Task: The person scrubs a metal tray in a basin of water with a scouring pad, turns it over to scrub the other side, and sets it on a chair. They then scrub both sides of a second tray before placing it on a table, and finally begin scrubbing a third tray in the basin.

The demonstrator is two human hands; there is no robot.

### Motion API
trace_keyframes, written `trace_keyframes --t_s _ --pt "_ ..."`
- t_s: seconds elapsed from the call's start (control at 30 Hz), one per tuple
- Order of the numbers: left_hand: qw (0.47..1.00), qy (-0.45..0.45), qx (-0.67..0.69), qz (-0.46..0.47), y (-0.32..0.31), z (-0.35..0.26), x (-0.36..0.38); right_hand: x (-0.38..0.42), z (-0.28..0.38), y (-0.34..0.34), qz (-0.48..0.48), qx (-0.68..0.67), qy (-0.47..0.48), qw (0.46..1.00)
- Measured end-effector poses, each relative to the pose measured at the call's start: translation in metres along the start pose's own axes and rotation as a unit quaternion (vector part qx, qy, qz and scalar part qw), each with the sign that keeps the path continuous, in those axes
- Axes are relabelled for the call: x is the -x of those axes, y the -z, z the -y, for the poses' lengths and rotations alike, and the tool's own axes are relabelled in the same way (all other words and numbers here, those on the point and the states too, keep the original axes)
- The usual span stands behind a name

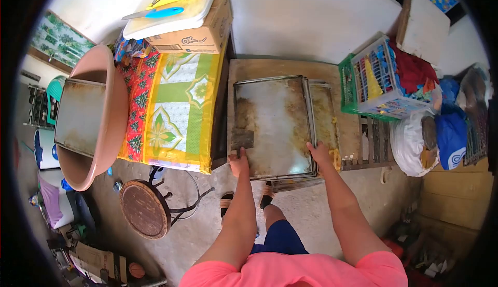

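Note:
A rusty, stained baking tray (275, 116) lies on top of a stack on the low wooden table, straight in front of me. My left hand (238, 164) is closed on its near left edge, thumb on top. Just beyond that thumb is a dark rectangular patch (241, 138); I cannot tell whether it is a loose piece or a stain. At the near right edge, my right hand (319, 154) grips the rim, with the thumb over the metal. Under the top tray, another browned tray (327, 116) sticks out to the right.
On the left, a big pink basin (118, 100) holds another metal tray (80, 116), beside a table with a patterned cover (174, 108). A round stool (145, 209) stands on the floor below. Plastic crates (373, 79) and a white sack (410, 144) are at the right.

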State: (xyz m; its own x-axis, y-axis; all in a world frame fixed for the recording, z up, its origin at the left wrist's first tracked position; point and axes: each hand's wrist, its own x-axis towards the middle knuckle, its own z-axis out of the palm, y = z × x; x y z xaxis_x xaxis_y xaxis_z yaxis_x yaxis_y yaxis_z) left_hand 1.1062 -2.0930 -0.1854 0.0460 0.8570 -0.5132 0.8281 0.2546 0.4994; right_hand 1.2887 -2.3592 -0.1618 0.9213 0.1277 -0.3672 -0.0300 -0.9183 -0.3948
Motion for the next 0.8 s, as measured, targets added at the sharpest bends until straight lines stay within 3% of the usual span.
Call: trace_keyframes --t_s 0.1,0.3,0.37,0.47,0.57,0.63,0.7,0.8 --pt "1.000 -0.008 0.011 0.025 -0.013 0.017 -0.027 0.001 0.016 0.003 0.091 0.094 -0.067 0.989" --pt "0.998 0.041 0.007 0.056 -0.010 0.001 -0.021 0.022 0.054 0.018 -0.017 0.155 0.034 0.987" --pt "0.998 0.044 -0.007 0.053 0.000 -0.009 -0.008 0.022 0.054 0.018 0.012 0.093 0.053 0.994" --pt "0.997 -0.027 -0.038 -0.060 -0.008 -0.002 -0.003 0.037 0.068 0.020 0.060 0.045 0.068 0.995" --pt "0.983 -0.171 -0.059 -0.021 0.006 0.011 0.011 0.065 0.079 0.012 0.039 0.049 0.070 0.996" --pt "0.966 -0.181 -0.099 0.157 0.026 0.011 0.020 0.083 0.089 0.006 0.039 0.078 0.065 0.994" --pt "0.933 -0.292 -0.050 0.204 0.045 0.013 0.036 0.095 0.098 0.003 0.073 0.124 0.055 0.988" --pt "0.924 -0.323 -0.017 0.204 0.069 0.022 0.060 0.092 0.076 -0.026 0.173 0.099 0.104 0.975"
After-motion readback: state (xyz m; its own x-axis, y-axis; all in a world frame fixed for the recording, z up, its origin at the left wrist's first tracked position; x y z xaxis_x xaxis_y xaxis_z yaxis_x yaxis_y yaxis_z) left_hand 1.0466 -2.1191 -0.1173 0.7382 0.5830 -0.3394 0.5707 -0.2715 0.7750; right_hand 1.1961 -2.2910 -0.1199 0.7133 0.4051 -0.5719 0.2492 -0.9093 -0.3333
